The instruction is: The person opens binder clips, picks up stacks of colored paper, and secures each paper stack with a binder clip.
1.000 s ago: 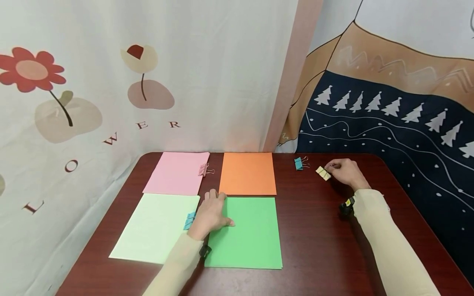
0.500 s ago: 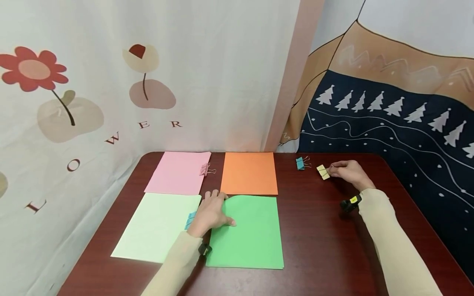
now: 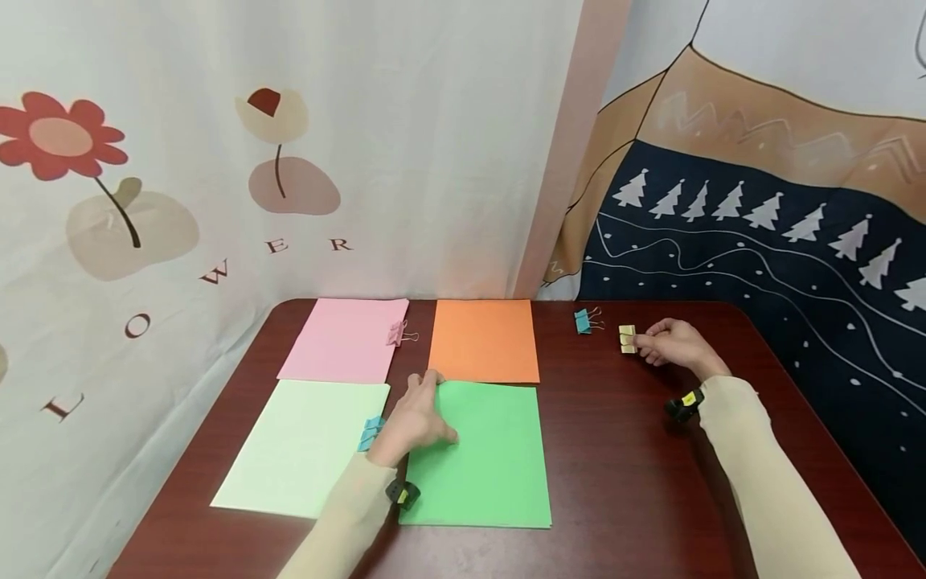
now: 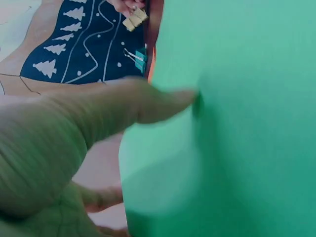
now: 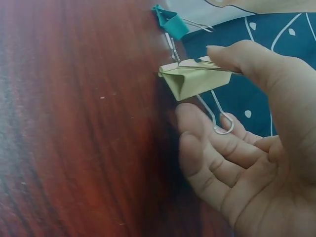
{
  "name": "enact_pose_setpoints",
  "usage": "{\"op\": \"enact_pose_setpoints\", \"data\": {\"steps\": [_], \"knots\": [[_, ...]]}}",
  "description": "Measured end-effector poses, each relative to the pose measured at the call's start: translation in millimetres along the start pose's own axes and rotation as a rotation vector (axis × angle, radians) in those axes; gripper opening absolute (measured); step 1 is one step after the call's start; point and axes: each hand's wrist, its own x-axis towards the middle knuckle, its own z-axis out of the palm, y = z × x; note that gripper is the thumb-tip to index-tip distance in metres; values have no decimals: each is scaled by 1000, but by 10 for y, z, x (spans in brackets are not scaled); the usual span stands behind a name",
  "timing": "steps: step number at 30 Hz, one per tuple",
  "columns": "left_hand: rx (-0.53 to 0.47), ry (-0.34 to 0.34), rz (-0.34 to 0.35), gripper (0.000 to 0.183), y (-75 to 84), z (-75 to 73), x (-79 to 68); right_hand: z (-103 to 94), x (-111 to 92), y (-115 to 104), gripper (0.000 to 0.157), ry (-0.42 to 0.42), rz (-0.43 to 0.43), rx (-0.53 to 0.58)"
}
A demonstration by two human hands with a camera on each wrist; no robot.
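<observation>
In the head view, my left hand (image 3: 419, 422) holds the left edge of the green paper (image 3: 485, 458). In the left wrist view its thumb presses on the sheet (image 4: 237, 98), with the other fingers passing behind the bowed edge. My right hand (image 3: 678, 347) grips a yellow binder clip (image 3: 628, 339) by its wire handles near the back right of the table. Up close, the thumb is on the upper handle of that clip (image 5: 200, 81) and the fingers are below the lower one. A teal binder clip (image 3: 583, 322) lies just left of it.
Orange paper (image 3: 483, 342) lies behind the green. To the left are pink paper (image 3: 343, 342) with a pink binder clip (image 3: 395, 333) and pale green paper (image 3: 297, 450) with a blue binder clip (image 3: 370, 434). A printed curtain (image 3: 434, 161) hangs behind the dark table (image 3: 615, 482).
The yellow binder clip has turned upright in my right hand, whose fingers have shifted on the handles. The green paper's far left corner has been lifted and bent by my left hand.
</observation>
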Motion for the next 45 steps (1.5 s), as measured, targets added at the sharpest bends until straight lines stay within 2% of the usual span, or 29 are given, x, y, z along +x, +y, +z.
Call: {"op": "enact_pose_setpoints", "data": {"steps": [3,9,11,13,15,20,23,30,36,45], "knots": [[-51,20,-28,95,19,17,-24,33,2,27,71,24,-6,17],[-198,100,-46,136,-7,53,-49,106,6,97,69,67,-1,72],[-241,129,-59,141,-32,70,-61,123,6,114,68,88,15,94],[-260,145,-63,135,-44,76,-77,138,6,126,68,103,31,126],[-269,146,-64,122,-54,83,-89,155,3,140,67,121,44,170],[-349,115,-68,60,-67,82,-131,209,-20,157,61,152,52,277],[-414,98,-79,36,-68,92,-161,244,-35,150,57,175,48,301],[-476,92,-38,39,-70,115,-204,300,-78,116,59,242,19,286],[-518,96,-13,39,-82,104,-219,327,-123,129,63,275,0,347],[-651,63,-5,41,-79,2,-207,390,-188,85,46,298,-81,443]]}}
